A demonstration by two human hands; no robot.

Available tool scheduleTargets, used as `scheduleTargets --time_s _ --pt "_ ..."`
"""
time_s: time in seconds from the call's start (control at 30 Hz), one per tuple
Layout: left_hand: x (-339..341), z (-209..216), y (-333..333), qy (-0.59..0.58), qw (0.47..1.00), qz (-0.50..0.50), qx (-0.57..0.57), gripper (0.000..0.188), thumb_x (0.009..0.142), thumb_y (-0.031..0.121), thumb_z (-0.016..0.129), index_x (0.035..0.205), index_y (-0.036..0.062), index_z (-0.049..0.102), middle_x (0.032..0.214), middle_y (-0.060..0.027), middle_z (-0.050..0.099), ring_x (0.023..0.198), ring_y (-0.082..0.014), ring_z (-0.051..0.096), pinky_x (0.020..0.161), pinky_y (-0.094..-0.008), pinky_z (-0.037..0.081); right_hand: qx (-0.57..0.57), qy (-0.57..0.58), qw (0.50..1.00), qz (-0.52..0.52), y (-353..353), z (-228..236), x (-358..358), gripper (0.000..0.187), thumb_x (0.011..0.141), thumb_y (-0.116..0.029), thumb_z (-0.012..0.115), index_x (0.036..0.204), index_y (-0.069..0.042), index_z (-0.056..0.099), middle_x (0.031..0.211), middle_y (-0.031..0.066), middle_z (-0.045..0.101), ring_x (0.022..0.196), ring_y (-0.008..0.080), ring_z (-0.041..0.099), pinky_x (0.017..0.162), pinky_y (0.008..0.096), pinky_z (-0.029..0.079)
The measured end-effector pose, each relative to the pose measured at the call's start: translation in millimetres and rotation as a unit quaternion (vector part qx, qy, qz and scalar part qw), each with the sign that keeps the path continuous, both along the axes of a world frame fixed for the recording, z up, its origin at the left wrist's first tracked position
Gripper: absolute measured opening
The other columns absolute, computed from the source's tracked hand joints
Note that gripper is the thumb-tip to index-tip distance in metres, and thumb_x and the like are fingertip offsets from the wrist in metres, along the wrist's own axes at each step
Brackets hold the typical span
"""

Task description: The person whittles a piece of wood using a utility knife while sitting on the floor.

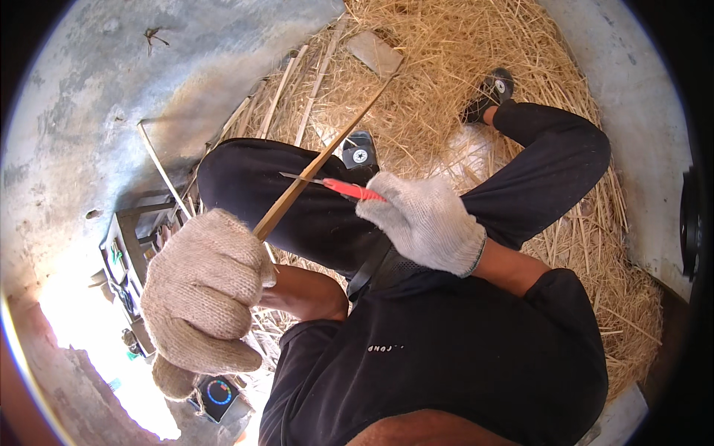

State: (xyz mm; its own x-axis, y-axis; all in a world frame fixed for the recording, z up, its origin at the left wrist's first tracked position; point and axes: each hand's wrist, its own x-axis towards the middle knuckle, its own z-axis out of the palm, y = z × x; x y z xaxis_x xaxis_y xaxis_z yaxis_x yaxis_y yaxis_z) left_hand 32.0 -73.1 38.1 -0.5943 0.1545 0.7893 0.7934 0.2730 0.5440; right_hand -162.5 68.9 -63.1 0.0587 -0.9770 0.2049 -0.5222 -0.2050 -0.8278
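- Two gloved hands work over the lap: the left hand (204, 293), in a thick beige knitted glove, and the right hand (424, 223), in a paler off-white knitted glove with a dark cuff edge.
- The left hand is clamped in a fist around the near end of a long, narrow, yellow-brown wooden strip (327, 152); how the fingers meet beneath it cannot be told.
- The right hand is closed on a small knife with a red handle (353, 189) and a thin grey blade pointing left.
- The strip's long axis slants from the left fist, away from the body and to the right, tapering to a tip near a flat greyish-tan slab (372, 52). The blade crosses it at a steep angle, nearer the fist than the tip; whether the edge bites or only rests there is unclear.
- The left hand is nearer that crossing along the wood; the right hand reaches it from the right, through the knife.
- The strip has straight edges and a smooth-looking face, above black cloth trousers (550, 167).
- Loose, tangled golden straw (439, 44) covers the floor beyond, beside a mottled grey wall (97, 89).
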Motion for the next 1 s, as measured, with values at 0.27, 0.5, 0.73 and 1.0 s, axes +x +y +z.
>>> scheduleTargets --time_s 0.27,0.5,0.73,1.0 --pt "-22.3 -13.2 -2.7 0.043 0.999 -0.025 0.017 0.061 0.103 0.052 0.041 0.073 0.0078 0.071 0.056 0.0001 0.048 0.043 -0.0143 0.050 0.040 -0.0305 0.044 0.218 0.364 0.899 -0.106 -16.8 -213.4 -130.4 0.031 0.098 -0.031 0.047 0.097 -0.002 0.059 0.071 0.0236 0.066 0.069 0.0405 0.068 0.058 0.0484 0.053" --pt "-10.1 -1.4 -12.8 0.005 1.000 -0.023 0.018 0.059 0.103 0.051 0.041 0.075 0.0068 0.070 0.057 0.0001 0.050 0.045 -0.0148 0.053 0.042 -0.0311 0.047 0.001 -0.069 0.993 -0.097 -7.2 -14.2 -20.6 0.025 0.091 -0.015 0.066 0.111 -0.003 0.058 0.069 0.0180 0.061 0.062 0.0384 0.064 0.055 0.0423 0.048" --pt "16.3 -5.9 6.5 0.018 0.996 0.066 0.057 0.061 0.103 0.050 0.038 0.073 0.0064 0.069 0.055 0.0002 0.049 0.044 -0.0141 0.051 0.042 -0.0308 0.045 -0.018 0.108 0.990 -0.091 -13.3 -42.4 3.4 0.021 0.095 -0.028 0.061 0.102 -0.008 0.058 0.070 0.0188 0.061 0.059 0.0407 0.062 0.053 0.0477 0.047" --pt "73.1 16.4 21.4 0.128 0.928 0.287 0.199 0.055 0.103 0.047 0.035 0.061 0.0151 0.051 0.051 0.0056 0.042 0.039 -0.0090 0.040 0.040 -0.0243 0.039 0.259 0.094 0.931 -0.240 -17.5 -136.8 -95.9 0.053 0.101 -0.046 0.043 0.109 0.004 0.059 0.097 0.0328 0.064 0.095 0.0491 0.061 0.081 0.0538 0.046"
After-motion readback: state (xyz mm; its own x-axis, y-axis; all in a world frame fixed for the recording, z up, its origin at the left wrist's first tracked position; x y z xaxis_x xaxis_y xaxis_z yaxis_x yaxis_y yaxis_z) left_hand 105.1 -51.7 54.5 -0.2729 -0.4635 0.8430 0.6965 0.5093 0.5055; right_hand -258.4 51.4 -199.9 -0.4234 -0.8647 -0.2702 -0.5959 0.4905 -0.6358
